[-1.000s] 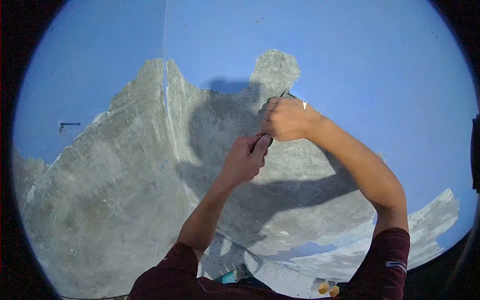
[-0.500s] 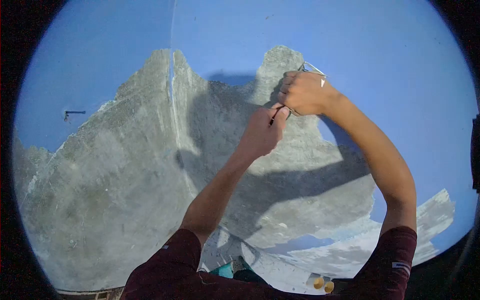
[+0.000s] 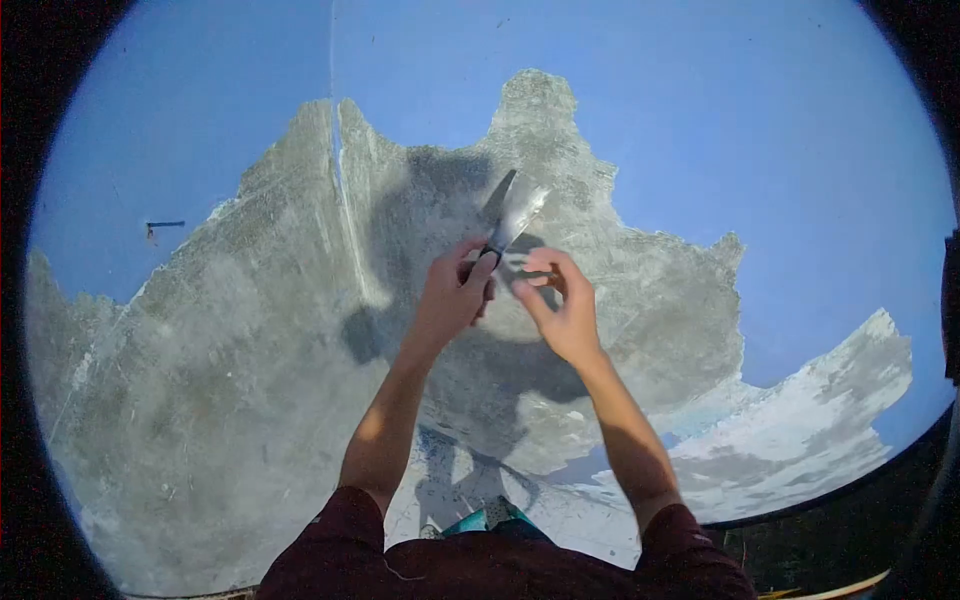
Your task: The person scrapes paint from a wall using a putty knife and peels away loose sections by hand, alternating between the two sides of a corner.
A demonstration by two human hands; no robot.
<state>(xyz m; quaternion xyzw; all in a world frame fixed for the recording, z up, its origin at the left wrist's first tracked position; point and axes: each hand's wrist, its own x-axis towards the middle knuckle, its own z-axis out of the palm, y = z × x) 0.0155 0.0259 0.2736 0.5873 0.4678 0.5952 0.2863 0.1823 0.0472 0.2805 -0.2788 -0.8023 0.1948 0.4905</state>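
Observation:
A scraper (image 3: 517,218) with a bright metal blade and a dark handle stands out in front of the wall, its blade pointing up and to the right. My left hand (image 3: 457,290) is closed around its handle. Just right of the handle is my right hand (image 3: 563,305), with thumb and fingers apart and nothing between them. Behind both hands lies a bare grey patch (image 3: 660,300) of the wall, bordered by blue paint (image 3: 680,130) with ragged edges. Shadows of the hands and scraper fall on the grey surface.
A nail-like metal piece (image 3: 166,225) sticks out of the blue wall at the left. A pale, partly scraped strip (image 3: 800,430) runs along the lower right. The speckled floor (image 3: 590,520) and teal footwear (image 3: 470,523) show at the bottom.
My right hand has let go of the scraper and moved down, its fingers now apart. The scraper has come down and left in my left hand, and its blade now points up.

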